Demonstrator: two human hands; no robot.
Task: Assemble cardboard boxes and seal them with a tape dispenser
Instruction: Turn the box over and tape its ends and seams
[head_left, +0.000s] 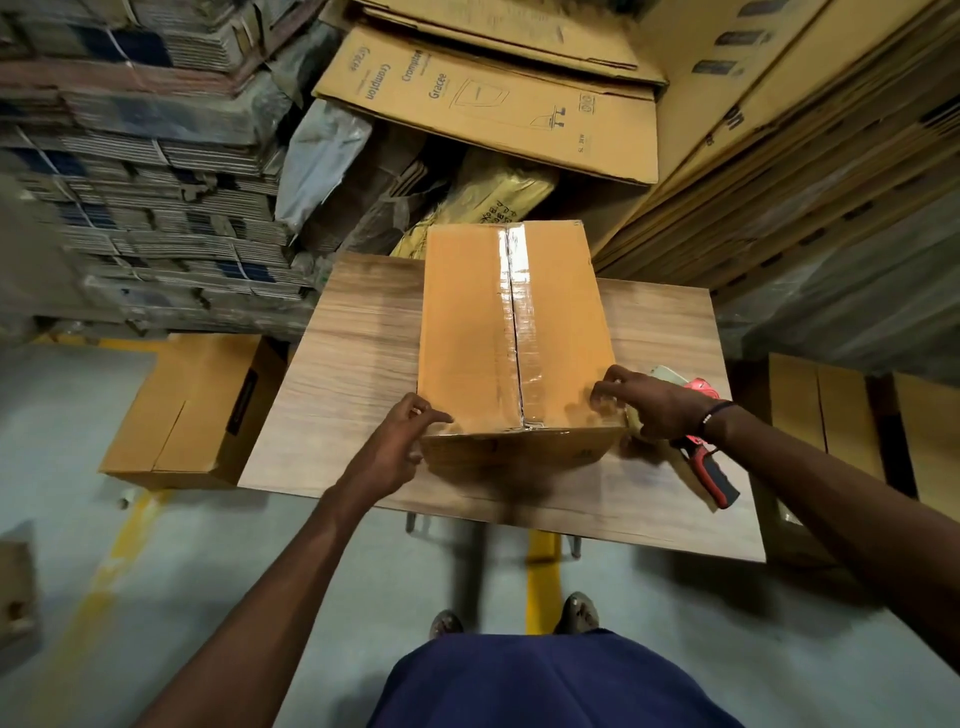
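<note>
A wood-grain surface (353, 374) stands amid stacked flat cardboard: bundled sheets (156, 171) at the left, printed flattened cartons (493, 109) behind, and leaning sheets (779, 156) at the right. A plastic-wrapped bundle (483, 197) lies just behind the surface. An assembled carton (192, 410) sits on the floor (130, 571) beside the surface's left edge; further cartons (821, 405) stand at the right. A cardboard box (467, 332) lies centred on the surface, its far end overhanging the back edge, its top seam covered by clear tape (519, 312). The left hand (400, 441) grips the near left corner, fingers curled over the top edge. The right hand (649, 402) grips the near right corner in the same manner. A red tape dispenser (709, 467) lies on the surface just beside the box, partly hidden under the right wrist. Bare surface shows on both sides of the box and along its near edge. Yellow floor lines (543, 571) run beneath the surface.
</note>
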